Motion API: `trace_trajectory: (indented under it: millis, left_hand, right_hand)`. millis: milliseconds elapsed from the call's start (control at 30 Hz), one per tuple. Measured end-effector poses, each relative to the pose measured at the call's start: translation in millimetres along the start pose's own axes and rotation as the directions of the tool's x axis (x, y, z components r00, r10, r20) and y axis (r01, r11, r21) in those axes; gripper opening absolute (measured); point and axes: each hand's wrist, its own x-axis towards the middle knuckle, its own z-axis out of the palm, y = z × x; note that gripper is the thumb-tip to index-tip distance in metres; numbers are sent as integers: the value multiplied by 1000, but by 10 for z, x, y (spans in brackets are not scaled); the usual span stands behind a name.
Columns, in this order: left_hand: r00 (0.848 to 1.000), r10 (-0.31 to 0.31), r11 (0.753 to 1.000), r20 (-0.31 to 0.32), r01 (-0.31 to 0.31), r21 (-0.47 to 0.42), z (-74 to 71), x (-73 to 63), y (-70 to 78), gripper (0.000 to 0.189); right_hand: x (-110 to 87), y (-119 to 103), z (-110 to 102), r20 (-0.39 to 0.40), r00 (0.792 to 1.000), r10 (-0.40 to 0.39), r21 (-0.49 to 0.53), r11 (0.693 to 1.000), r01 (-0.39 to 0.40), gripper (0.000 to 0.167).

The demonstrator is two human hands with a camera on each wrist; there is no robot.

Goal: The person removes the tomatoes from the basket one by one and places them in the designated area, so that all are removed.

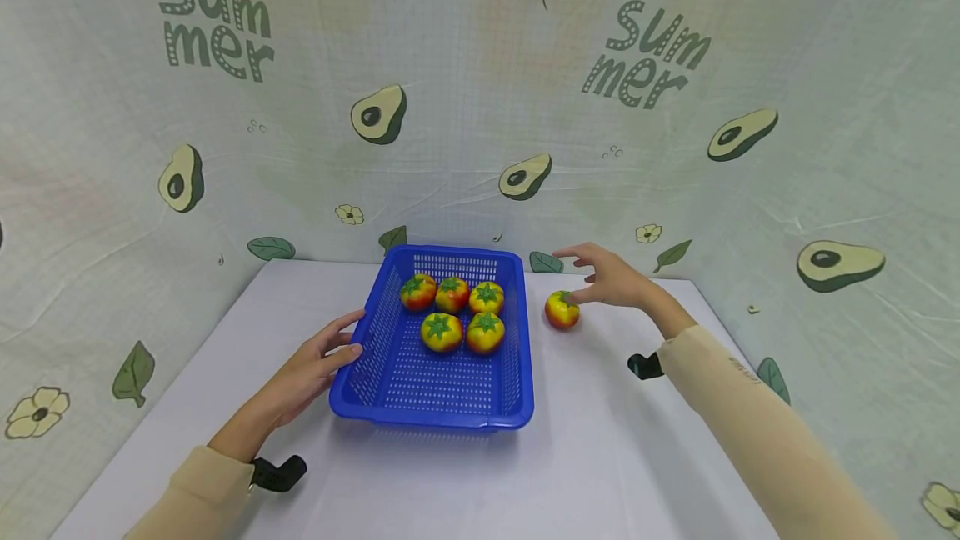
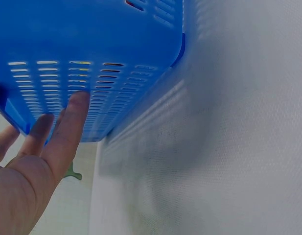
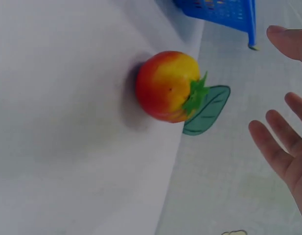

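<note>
A blue plastic basket (image 1: 435,419) with slotted walls holds several red-and-yellow tomatoes (image 1: 441,332) with green star-shaped tops, grouped toward its far half. My left hand (image 1: 318,365) is at the basket's left side, its fingers extended. In the left wrist view, the fingertips (image 2: 78,100) lie against the slotted outer wall (image 2: 92,78). One more tomato (image 1: 562,310) sits on the table, just right of the basket. Over it hovers my right hand (image 1: 611,277), thumb and fingers spread. The right wrist view shows a gap between that hand and the tomato (image 3: 168,87).
A white cloth-covered table (image 1: 600,440) lies under everything. Behind and at both sides hangs a pale curtain (image 1: 450,40) printed with avocados, leaves and lettering. Black straps with small black devices (image 1: 279,473) are on both wrists.
</note>
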Motion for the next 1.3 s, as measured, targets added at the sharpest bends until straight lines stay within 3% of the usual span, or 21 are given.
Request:
trace_trajectory:
  millis: [300, 733, 1000, 1300]
  left_hand:
    - [1000, -3, 1000, -4, 3, -6, -27, -30, -5, 73]
    - [1000, -7, 1000, -1, 7, -22, -45, -38, -2, 72]
    - [1000, -7, 1000, 4, 7, -27, -6, 24, 0, 72]
    - [1000, -19, 1000, -11, 19, -21, 2, -3, 12, 73]
  right_hand:
    - [112, -510, -45, 52, 993, -108, -27, 994, 110, 78]
    - [365, -1050, 80, 169, 952, -257, -90, 957, 275, 76]
    - [505, -1210, 201, 240, 936, -259, -128, 947, 295, 75]
    - [665, -1353, 441, 307, 929, -207, -165, 950, 267, 75]
